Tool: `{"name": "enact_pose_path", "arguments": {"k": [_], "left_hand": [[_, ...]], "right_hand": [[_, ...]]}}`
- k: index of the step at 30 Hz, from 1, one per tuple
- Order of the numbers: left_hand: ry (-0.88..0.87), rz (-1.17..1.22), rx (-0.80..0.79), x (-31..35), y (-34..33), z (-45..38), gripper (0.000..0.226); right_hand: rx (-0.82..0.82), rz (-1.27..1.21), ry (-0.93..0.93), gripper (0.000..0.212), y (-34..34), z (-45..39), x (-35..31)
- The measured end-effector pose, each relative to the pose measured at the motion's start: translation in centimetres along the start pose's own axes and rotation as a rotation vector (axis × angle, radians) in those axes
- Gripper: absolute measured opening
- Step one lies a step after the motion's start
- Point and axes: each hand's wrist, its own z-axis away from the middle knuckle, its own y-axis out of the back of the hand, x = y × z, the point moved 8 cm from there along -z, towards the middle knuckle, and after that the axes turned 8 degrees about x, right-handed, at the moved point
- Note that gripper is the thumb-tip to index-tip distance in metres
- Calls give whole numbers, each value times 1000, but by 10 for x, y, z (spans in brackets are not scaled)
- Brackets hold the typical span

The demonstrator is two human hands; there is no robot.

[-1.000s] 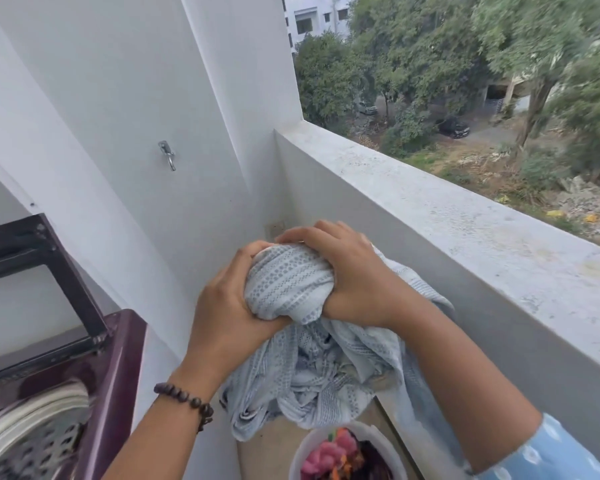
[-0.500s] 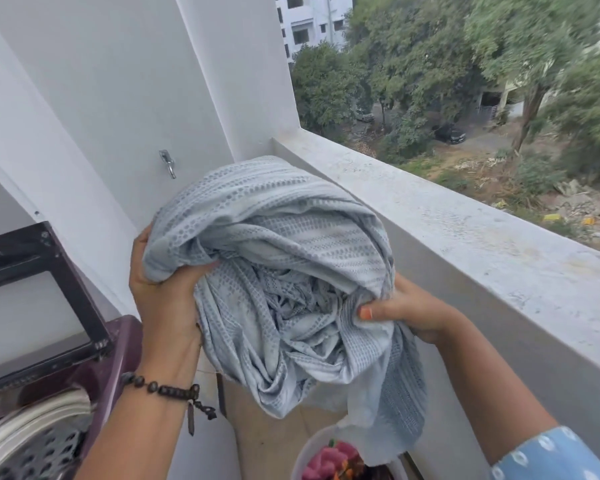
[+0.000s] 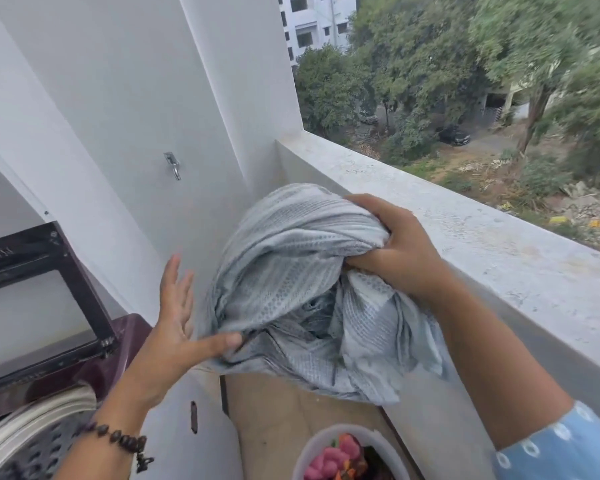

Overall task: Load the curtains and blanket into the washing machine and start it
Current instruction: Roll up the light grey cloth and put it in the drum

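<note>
Right hand [image 3: 400,251] grips the top of a bunched pale grey patterned cloth [image 3: 291,271], fingers curled into the folds; fingertips buried in fabric, not visible. Whether this cloth is a curtain or the blanket cannot be told. Cloth held in the air beside the balcony parapet [image 3: 465,244], above the floor, to the right of the washing machine [image 3: 125,344]; lower folds hang loose.

Left hand [image 3: 175,327] spread wide, fingers straight, thumb pressed against the lower left edge of the cloth; palm otherwise holds nothing. Beaded bracelet [image 3: 118,438] on that wrist.

Washing machine: top-loader, maroon body, lid [image 3: 42,289] raised. Mostly cut off at the left and bottom frame edges; only part of the perforated drum [image 3: 32,448] shows, contents not visible.

White tub [image 3: 329,441] at bottom edge, cut off, holding pink and dark items too partial to identify. Metal hook [image 3: 173,164] on wall.
</note>
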Motion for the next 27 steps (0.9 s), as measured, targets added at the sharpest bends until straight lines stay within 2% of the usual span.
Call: {"name": "enact_pose_path", "arguments": {"k": [4, 6, 9, 13, 17, 21, 23, 27], "left_hand": [[-258, -427, -110, 32, -35, 5, 146], [-323, -410, -86, 39, -46, 2, 138], [-400, -279, 22, 38, -40, 2, 105], [-394, -140, 156, 37, -29, 5, 79], [-354, -57, 277, 30, -9, 5, 74], [-245, 92, 424, 12, 21, 4, 70], [-195, 162, 504, 5, 35, 3, 64], [-93, 271, 634, -17, 66, 4, 60]], "right_hand": [[-188, 295, 189, 57, -41, 3, -24], [-258, 375, 261, 59, -59, 9, -33], [-264, 369, 276, 61, -66, 13, -36], [-322, 288, 179, 74, -64, 17, -12], [-499, 227, -22, 93, -68, 32, 29], [-541, -24, -294, 107, -68, 44, 72], [-544, -148, -357, 112, -72, 48, 84], [-569, -383, -478, 107, -100, 58, 98]]}}
